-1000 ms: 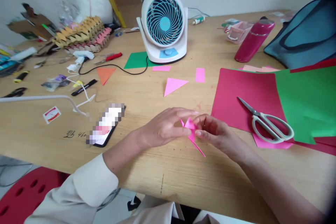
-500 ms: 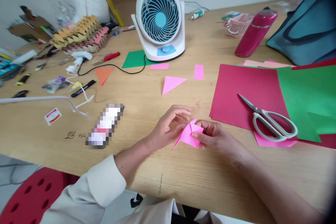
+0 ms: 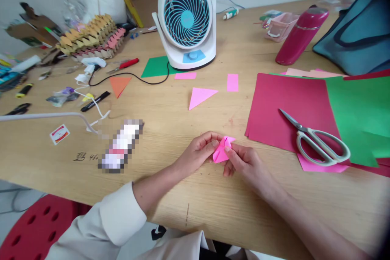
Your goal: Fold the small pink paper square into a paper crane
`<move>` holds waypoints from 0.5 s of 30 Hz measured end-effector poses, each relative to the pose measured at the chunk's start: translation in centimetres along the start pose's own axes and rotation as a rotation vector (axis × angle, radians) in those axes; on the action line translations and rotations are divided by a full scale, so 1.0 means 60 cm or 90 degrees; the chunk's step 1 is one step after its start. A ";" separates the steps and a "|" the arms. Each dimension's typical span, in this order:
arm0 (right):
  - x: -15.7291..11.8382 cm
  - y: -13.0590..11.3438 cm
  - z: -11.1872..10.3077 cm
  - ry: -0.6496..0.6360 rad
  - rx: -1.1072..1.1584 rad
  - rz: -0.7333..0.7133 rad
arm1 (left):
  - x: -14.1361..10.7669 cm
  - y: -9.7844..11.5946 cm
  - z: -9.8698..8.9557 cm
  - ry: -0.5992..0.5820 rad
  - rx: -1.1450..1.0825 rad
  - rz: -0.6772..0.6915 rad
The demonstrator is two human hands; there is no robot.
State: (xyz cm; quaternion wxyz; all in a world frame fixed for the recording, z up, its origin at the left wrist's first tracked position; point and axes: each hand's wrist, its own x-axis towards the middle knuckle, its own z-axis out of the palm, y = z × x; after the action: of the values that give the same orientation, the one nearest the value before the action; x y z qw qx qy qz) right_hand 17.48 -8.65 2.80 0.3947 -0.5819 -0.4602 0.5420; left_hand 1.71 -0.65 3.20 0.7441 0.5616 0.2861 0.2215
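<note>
On the left, 1 phone (image 3: 122,146) lies on the table (image 3: 164,120). To its right, 1 white fan (image 3: 191,59) stands farther back. Next, the left hand (image 3: 198,151) pinches the left side of a folded pink paper (image 3: 222,154), between the 2 hands. The right hand (image 3: 248,164) grips its right side, thumb on top. Farther right, 1 red sheet (image 3: 283,105) lies partly under scissors (image 3: 330,141).

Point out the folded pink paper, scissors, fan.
Folded pink paper (image 3: 221,154): head view, on its visible face.
Scissors (image 3: 301,128): head view, on the pivot.
Fan (image 3: 187,19): head view, on the hub.
</note>
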 end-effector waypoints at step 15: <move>-0.011 -0.001 0.001 0.064 -0.184 -0.098 | 0.001 0.009 -0.009 -0.015 0.104 0.018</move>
State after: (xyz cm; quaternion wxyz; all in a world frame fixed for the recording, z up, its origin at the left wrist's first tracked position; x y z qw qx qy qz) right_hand 17.40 -9.26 3.04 0.3695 -0.6221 -0.5563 0.4087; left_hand 1.39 -0.05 3.60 0.6962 0.6268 0.2862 0.2012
